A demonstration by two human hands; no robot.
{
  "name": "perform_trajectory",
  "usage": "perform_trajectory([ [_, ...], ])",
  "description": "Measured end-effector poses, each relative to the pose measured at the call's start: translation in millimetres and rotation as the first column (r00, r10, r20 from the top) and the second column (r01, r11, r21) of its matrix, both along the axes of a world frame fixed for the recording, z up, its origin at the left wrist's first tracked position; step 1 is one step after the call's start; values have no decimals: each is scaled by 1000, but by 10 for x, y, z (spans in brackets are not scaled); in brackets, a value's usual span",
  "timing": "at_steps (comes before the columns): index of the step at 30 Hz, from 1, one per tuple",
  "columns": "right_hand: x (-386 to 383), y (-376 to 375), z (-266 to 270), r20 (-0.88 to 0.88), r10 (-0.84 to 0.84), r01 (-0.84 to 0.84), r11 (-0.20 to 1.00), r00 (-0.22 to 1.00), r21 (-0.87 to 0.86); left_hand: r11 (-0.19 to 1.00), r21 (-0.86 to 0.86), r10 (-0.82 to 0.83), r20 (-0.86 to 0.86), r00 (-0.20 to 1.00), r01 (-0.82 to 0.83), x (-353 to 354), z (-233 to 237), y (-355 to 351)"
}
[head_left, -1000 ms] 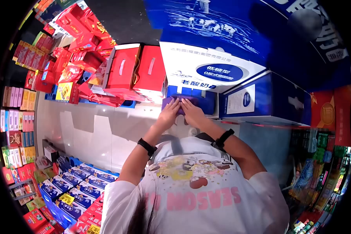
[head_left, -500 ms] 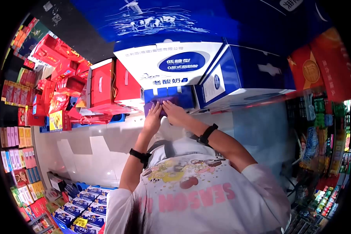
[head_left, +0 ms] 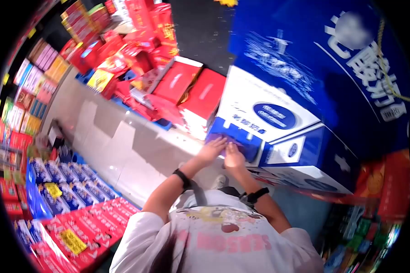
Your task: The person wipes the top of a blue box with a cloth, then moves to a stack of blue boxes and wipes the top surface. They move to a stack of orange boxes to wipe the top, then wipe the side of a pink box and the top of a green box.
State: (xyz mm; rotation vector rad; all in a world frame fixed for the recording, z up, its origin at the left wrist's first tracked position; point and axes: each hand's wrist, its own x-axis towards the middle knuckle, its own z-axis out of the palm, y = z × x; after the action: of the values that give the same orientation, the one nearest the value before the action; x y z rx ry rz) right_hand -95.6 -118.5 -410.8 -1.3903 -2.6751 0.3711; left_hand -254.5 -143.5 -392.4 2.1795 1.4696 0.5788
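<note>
Both hands rest side by side on a dark purple item (head_left: 241,146) at the front of a blue box (head_left: 228,129). My left hand (head_left: 212,149) lies on its left part, with the fingers stretched forward. Beside it, my right hand (head_left: 233,155) touches the same item, its fingertips near those of the left; how the fingers of the right hand are set is blurred. Just behind the hands stands a white and blue carton (head_left: 264,107) with printed characters. A second blue and white carton (head_left: 312,150) is to the right.
Red gift boxes (head_left: 177,82) stand left of the cartons. Blue packs (head_left: 73,191) and red cartons (head_left: 89,232) are stacked at the lower left. Shelves with goods (head_left: 34,91) line the left edge. A large blue display panel (head_left: 305,59) rises behind the carton.
The view has turned, so the cartons and hands appear farther right and tilted. More of the lower left stacks shows. Both hands remain at the purple item.
</note>
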Motion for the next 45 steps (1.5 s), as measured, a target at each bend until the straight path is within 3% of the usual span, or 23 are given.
perform_trajectory([
  [1, 0, -23, 46, 95, 50, -58, 995, 994, 84, 1000, 3, 0, -35, 999, 0, 10, 10, -8],
  [4, -51, -51, 326, 43, 46, -48, 998, 998, 31, 999, 26, 23, 79, 997, -25, -6, -64, -54],
  [6, -76, -11, 503, 70, 25, -13, 987, 997, -159, 1000, 4, 19, 205, 979, -20, -33, -156, -73],
  [7, -108, -10, 515, 85, 21, -2, 977, 996, -215, 1000, -25, 5, 179, 984, -1, -83, -55, -134],
  [10, -330, -59, 466, 121, 99, -79, 983, 988, -165, 999, -46, 32, 274, 961, -20, -344, 22, -258],
  [12, -587, -104, 434, -31, 160, -140, 738, 987, -660, 873, -487, -23, -7, 1000, 17, -682, 152, -422],
  [13, -725, -159, 369, -95, 258, -263, 758, 961, -597, 910, -414, -22, 34, 999, 34, -874, 22, -523],
  [15, -1112, -282, 330, -82, 312, -303, 774, 947, -557, 897, -443, 14, 22, 1000, -2, -1244, 6, -741],
  [16, -1354, -322, 377, -124, 367, -375, 764, 922, -525, 913, -405, 92, 63, 994, -59, -1439, 35, -867],
  [17, -1578, -328, 422, -152, 339, -357, 700, 928, -619, 907, -406, 146, 51, 988, -113, -1665, 50, -958],
  [19, -1957, -360, 105, -292, 398, -493, 677, 870, -547, 865, -412, 303, -29, 953, -287, -1975, 75, -1170],
  [21, -2418, -457, 141, -138, 501, -486, 676, 854, -553, 847, -288, 438, -97, 894, -446, -2235, 17, -1437],
  [23, -2805, -562, 249, -316, 544, -609, 527, 778, -592, 763, -303, 577, -79, 813, -571, -2432, 82, -1734],
  [25, -3227, -646, 413, -299, 642, -627, 370, 706, -686, 689, -267, 695, -17, 719, -673, -2583, 156, -2080],
  [27, -3674, -827, 495, -225, 733, -614, 316, 642, -723, 580, -328, 788, -4, 615, -745, -2711, 321, -2386],
  [29, -4038, -1064, 527, -231, 788, -515, 124, 570, -848, 469, -352, 866, 4, 500, -810, -2814, 289, -2695],
  [30, -4226, -1148, 341, -373, 861, -721, -11, 345, -693, 416, -374, 897, 21, 441, -829, -2885, 276, -2865],
  [34, -4871, -1783, 377, -428, 872, -713, -142, 239, -687, 147, -325, 989, 23, 147, -934, -3055, 284, -3467],
  [37, -5342, -2211, 337, -537, 842, -763, -319, 43, -562, -9, -317, 998, 61, -30, -948, -3216, 229, -3842],
  [39, -5683, -2473, 556, -428, 867, -499, -261, 255, -826, -133, -233, 988, 41, -146, -963, -3403, 179, -4020],
  [41, -6135, -2672, 493, -545, 836, -724, -414, -63, -552, -269, -197, 960, 29, -280, -943, -3687, 453, -4164],
  [43, -6671, -2937, 632, -547, 832, -708, -441, -91, -552, -362, -49, 926, 96, -365, -931, -4078, 686, -4323],
  [45, -7179, -3213, 863, -591, 786, -794, -471, -180, -384, -435, 151, 898, 0, -440, -888, -4547, 789, -4526],
])
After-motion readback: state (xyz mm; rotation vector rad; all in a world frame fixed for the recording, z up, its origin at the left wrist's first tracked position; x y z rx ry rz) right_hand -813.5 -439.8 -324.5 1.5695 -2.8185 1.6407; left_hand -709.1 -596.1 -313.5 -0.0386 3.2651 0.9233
